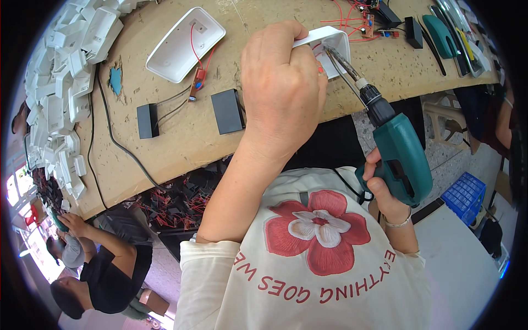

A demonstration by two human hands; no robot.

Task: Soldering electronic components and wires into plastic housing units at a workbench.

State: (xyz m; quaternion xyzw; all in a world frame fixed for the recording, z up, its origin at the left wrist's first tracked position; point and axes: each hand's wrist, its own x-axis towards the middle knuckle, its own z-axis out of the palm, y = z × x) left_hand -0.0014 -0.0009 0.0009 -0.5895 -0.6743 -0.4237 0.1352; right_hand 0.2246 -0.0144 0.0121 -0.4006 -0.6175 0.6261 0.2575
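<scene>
My left hand (281,82) is closed on the rim of a small white plastic housing (337,39), tilting it up off the table. In my right hand (385,193) is a green pistol-shaped soldering gun (406,157), its fingers wrapped round the grip. Its metal prongs reach into the housing, where a bit of red wire shows; the exact contact point is too small to make out. Just left of my left wrist lies a black box (227,112). Farther left, a second white housing (186,45) is joined by red wires to a small circuit board (197,83), which is wired to another black box (148,121).
White housings (63,107) are heaped along the table's left side, beside black cables (113,129). Red-wired boards (367,25) and a second green tool (440,36) lie at far right. Below the edge sit wired black parts (173,203). Another person (113,269) works at lower left.
</scene>
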